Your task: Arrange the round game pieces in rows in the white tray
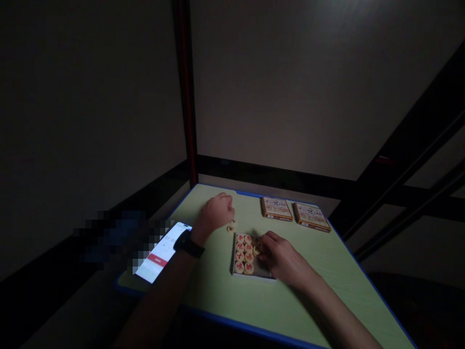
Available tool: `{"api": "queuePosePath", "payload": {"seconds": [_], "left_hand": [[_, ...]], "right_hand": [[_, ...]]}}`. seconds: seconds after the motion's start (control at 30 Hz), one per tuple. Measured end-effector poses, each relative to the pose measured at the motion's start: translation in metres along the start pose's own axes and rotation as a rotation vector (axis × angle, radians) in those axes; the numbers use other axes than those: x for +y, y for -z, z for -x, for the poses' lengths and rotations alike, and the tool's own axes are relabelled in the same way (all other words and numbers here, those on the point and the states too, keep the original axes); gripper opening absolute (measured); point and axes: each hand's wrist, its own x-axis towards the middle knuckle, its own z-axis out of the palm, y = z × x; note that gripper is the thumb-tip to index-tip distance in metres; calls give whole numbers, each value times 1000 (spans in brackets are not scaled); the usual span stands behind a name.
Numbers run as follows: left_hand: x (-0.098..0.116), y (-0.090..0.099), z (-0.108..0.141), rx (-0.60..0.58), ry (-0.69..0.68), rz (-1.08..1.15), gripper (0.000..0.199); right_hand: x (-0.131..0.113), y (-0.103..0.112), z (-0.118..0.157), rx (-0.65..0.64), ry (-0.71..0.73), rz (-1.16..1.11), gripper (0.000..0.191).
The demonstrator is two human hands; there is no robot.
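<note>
An open box (258,273) on the green table holds several round wooden pieces (249,257) with red characters, set in two columns on its left side. My right hand (279,256) reaches over the box's right part, fingers pressed together beside a piece with dark markings (256,250); what the fingertips hold, if anything, is hidden. Beyond the box, my left hand (217,212) is curled with its fingers closed, and its contents cannot be made out. Loose pieces (230,229) lie on the table just right of and below it.
Two closed patterned boxes, one (276,208) beside the other (311,216), lie at the table's back right. A lit phone (163,253) rests at the left, partly under my watch-wearing left wrist. The table (225,300) has a blue edge.
</note>
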Motion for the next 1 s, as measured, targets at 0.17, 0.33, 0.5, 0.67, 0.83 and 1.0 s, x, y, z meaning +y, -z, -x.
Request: {"api": "queuePosePath", "payload": {"seconds": [0.17,0.33,0.5,0.67,0.83,1.0], "left_hand": [[-55,24,-13,-250,103,-224,24],[-75,12,-12,-364,87,-247,28],[-78,-5,-9,-382,62,-249,27],[-84,-7,-8,-355,9,-240,24],[-82,2,-7,-337,-104,-189,19],[-76,-5,-3,-353,-230,-133,18]], "right_hand": [[1,-1,-2,-6,11,-29,17],[4,-3,-6,4,11,-51,20],[6,-3,-7,4,28,-78,23],[8,-1,-5,45,83,-120,25],[11,5,-3,143,135,-171,25],[13,6,-4,183,142,-172,23]]}}
